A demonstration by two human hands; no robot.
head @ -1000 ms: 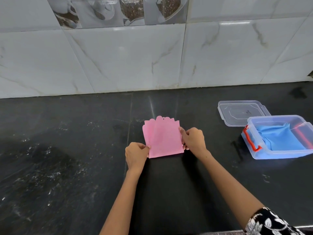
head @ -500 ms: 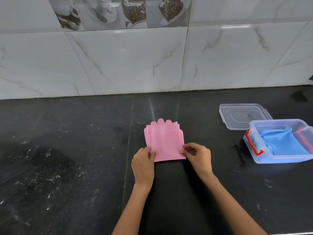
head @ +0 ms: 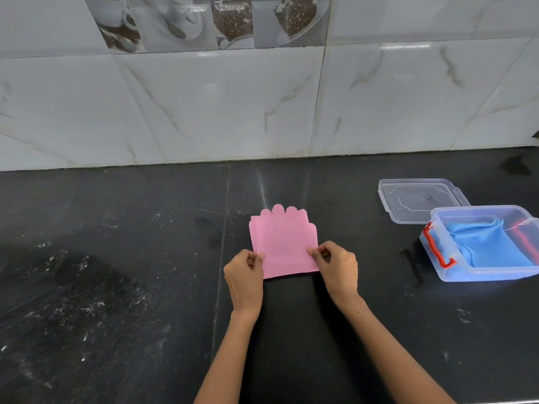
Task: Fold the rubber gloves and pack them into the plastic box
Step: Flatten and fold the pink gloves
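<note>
A folded glove (head: pixel 283 243) lies on the table (head: pixel 116 272) at frame centre, a hand at each lower corner. At right stands the box (head: pixel 484 274) with another glove (head: pixel 490 246) inside, its lid (head: pixel 420 199) just behind, wall (head: pixel 262 106) beyond.

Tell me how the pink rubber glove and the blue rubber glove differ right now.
The pink rubber glove lies on the black countertop; the blue rubber glove sits inside the clear plastic box. The pink one is pinched at its side edges by the left hand and right hand; the blue one is untouched. The pink one lies flat, the blue one rumpled. Both are folded.
</note>
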